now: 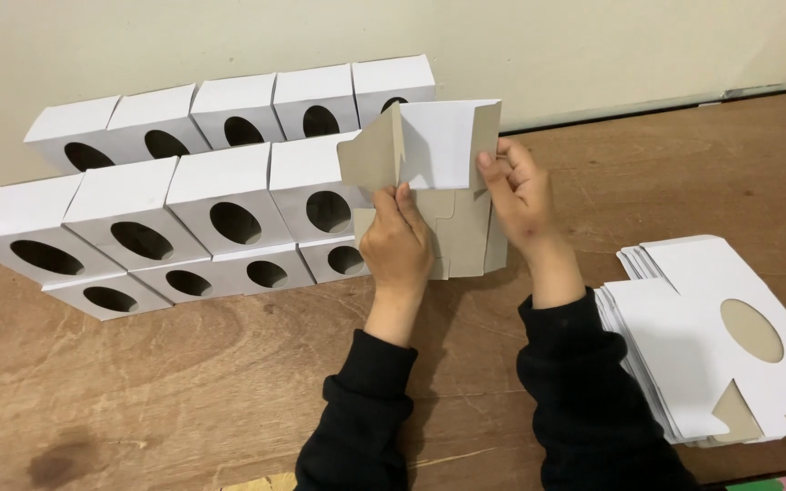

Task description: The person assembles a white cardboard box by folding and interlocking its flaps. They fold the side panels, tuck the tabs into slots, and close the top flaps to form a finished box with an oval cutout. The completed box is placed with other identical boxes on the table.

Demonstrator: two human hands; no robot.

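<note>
- the half-folded carton (438, 173) is held up above the table (184, 391), between the two hands and just in front of the right end of the stacked boxes (193, 200).
- it is thin card, white on one face and grey-brown on the other; the upper part shows a white panel with grey-brown flaps standing out at its left and right edges, and a grey-brown panel with a notched outline hangs below.
- the left hand (398, 245) is closed on the carton's lower left part, its fingers curled around the edge.
- the right hand (516, 195) grips the right side, thumb pressed on the upper right flap and fingers wrapped behind.
- the finished boxes are white with an oval hole in the front, lined up in rows two layers high against the wall (593, 45).
- a pile of flat blanks (684, 336) lies on the table to the right, well apart from the hands; the top blank shows an oval cut-out.
- hidden: both hands cover the carton's middle, so its folds there cannot be made out, and whether it has an oval hole cannot be told.
- the pile of blanks is cut off at the right edge, and both black sleeves (584, 391) at the bottom.
</note>
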